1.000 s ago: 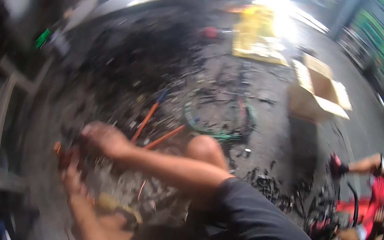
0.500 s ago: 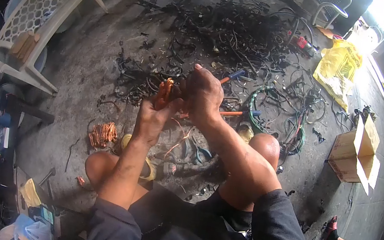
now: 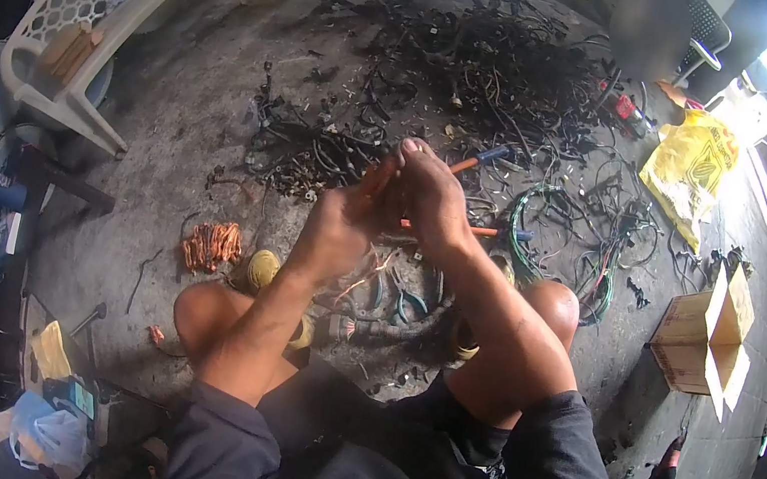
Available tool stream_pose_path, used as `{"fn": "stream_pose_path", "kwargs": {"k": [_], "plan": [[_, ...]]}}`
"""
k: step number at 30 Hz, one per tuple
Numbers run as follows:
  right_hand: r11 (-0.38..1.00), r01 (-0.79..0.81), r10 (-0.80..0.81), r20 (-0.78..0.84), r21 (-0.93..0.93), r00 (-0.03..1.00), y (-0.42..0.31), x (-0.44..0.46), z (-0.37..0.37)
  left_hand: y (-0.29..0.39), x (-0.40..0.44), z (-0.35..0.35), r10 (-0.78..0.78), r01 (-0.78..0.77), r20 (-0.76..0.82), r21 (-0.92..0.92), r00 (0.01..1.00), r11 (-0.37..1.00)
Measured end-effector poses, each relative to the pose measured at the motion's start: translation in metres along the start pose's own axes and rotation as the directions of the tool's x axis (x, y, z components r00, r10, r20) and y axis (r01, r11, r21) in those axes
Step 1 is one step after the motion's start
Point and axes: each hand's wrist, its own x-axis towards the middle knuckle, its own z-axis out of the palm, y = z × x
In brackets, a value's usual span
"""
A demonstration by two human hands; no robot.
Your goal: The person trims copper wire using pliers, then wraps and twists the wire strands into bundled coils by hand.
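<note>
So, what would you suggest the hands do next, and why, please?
I would perhaps ease the right hand slightly off the left hand: they are closed together, hiding whatever lies between them, so a look seems sensible before reaching for the copper bundle.

Grey floor, black wire heap, copper bundle, cardboard box

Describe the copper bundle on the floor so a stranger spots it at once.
From the white plastic bench, look toward the person's left knee. Just beyond it lies the orange-brown copper bundle, far larger than the copper scrap nearby.
</note>
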Motion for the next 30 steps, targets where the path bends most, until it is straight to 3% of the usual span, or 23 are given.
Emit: {"fn": "stream_pose_path", "kwargs": {"k": [2, 3, 6, 7, 8, 9, 10, 12, 13, 14, 16, 18, 20, 21, 22, 24, 26, 28, 30], "plan": [[1.000, 0.001, -0.009, 0.316, 0.025, 0.949, -0.008, 0.002, -0.019, 0.006, -0.003, -0.004, 0.041, -0.041, 0.003, -0.126, 0.999, 0.991], [1.000, 0.004, -0.002, 0.373, -0.004, 0.928, -0.011, 0.002, -0.023, 0.015, -0.010, -0.009, -0.018, 0.082, 0.140, -0.464, 0.990, 0.882], [0.998, 0.043, -0.008, 0.531, -0.053, 0.847, -0.037, -0.006, -0.028, 0.018, -0.016, -0.027, -0.067, 0.360, 0.413, -0.692, 0.908, 0.625], [0.950, 0.193, -0.024, 0.558, -0.245, 0.829, -0.046, -0.012, -0.028, 0.003, -0.015, -0.029, 0.094, 0.421, 0.551, -0.725, 0.829, 0.545], [0.844, 0.336, -0.031, 0.587, -0.418, 0.809, -0.054, -0.020, -0.023, 0.008, -0.022, -0.025, 0.075, 0.415, 0.538, -0.724, 0.840, 0.551], [0.925, 0.175, 0.023, 0.508, -0.338, 0.861, -0.061, -0.031, -0.016, 0.012, -0.030, -0.020, 0.056, 0.409, 0.524, -0.722, 0.850, 0.558], [0.924, 0.171, 0.029, 0.508, -0.343, 0.861, -0.062, -0.031, -0.019, 0.017, -0.037, -0.016, 0.036, 0.403, 0.510, -0.720, 0.860, 0.564], [0.870, 0.310, -0.019, 0.601, -0.384, 0.799, -0.064, -0.033, -0.028, 0.028, -0.045, -0.012, -0.012, 0.372, 0.492, -0.642, 0.871, 0.671], [0.926, 0.203, 0.027, 0.596, -0.317, 0.803, -0.068, -0.038, -0.027, 0.033, -0.047, -0.011, -0.034, 0.354, 0.480, -0.596, 0.876, 0.721], [0.821, 0.428, -0.090, 0.656, -0.377, 0.750, -0.067, -0.033, -0.029, 0.038, -0.048, -0.010, -0.055, 0.336, 0.467, -0.545, 0.883, 0.768], [0.620, 0.605, -0.099, 0.715, -0.500, 0.692, -0.077, -0.036, -0.024, 0.050, -0.050, -0.009, -0.096, 0.301, 0.435, -0.433, 0.895, 0.850], [0.634, 0.619, -0.144, 0.716, -0.463, 0.683, -0.075, -0.036, -0.025, 0.059, -0.049, -0.009, -0.041, 0.250, 0.431, -0.441, 0.902, 0.862], [0.494, 0.684, -0.027, 0.776, -0.538, 0.630, -0.082, -0.036, -0.026, 0.059, -0.049, -0.021, -0.218, 0.363, 0.511, -0.202, 0.831, 0.910], [0.404, 0.727, -0.067, 0.775, -0.555, 0.629, -0.081, -0.040, -0.023, 0.058, -0.049, -0.021, -0.220, 0.365, 0.509, -0.203, 0.832, 0.909], [0.512, 0.615, -0.058, 0.690, -0.599, 0.721, -0.083, -0.051, -0.011, 0.058, -0.051, -0.020, -0.161, 0.354, 0.507, -0.311, 0.847, 0.882], [0.404, 0.758, -0.208, 0.756, -0.511, 0.621, -0.077, -0.050, -0.007, 0.057, -0.053, -0.020, -0.104, 0.339, 0.494, -0.416, 0.864, 0.844], [0.422, 0.761, -0.193, 0.772, -0.492, 0.606, -0.074, -0.053, -0.008, 0.051, -0.057, -0.020, -0.218, 0.464, 0.474, -0.499, 0.853, 0.731], [0.442, 0.763, -0.170, 0.792, -0.471, 0.587, -0.075, -0.057, -0.007, 0.049, -0.062, -0.021, -0.292, 0.497, 0.456, -0.438, 0.841, 0.749], [0.328, 0.770, -0.068, 0.800, -0.547, 0.596, -0.084, -0.062, -0.002, 0.059, -0.066, -0.012, -0.320, 0.575, 0.488, -0.582, 0.812, 0.575]]}}
